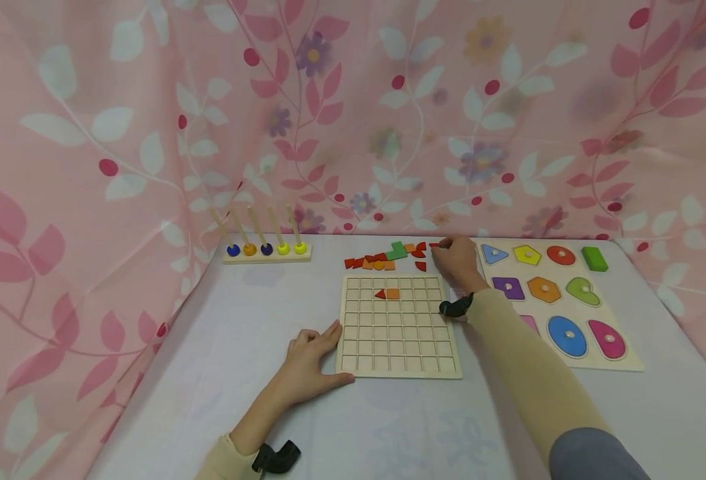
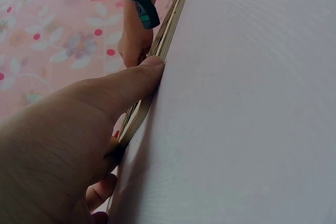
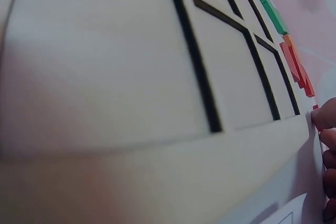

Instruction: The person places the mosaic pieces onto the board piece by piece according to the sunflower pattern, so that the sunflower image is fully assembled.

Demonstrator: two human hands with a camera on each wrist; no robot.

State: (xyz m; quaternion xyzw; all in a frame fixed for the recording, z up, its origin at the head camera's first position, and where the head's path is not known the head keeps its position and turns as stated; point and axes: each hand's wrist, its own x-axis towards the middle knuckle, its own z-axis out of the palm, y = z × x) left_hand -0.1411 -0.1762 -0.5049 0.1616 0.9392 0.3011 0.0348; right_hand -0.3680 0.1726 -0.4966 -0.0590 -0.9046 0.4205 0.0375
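A pale wooden grid board lies on the table, holding a red triangle and an orange square in an upper row. My left hand rests at its lower left corner, thumb along the near edge and index finger at the left side. In the left wrist view the thumb touches the board's edge. Beyond the board's upper right corner, my right hand pinches a small red piece, mostly hidden by the fingers. Only its fingertips show in the right wrist view.
Loose red, orange and green pieces lie behind the board. A peg stand with coloured rings stands at the back left. To the right are a shape puzzle board and a green block. A floral curtain hangs behind.
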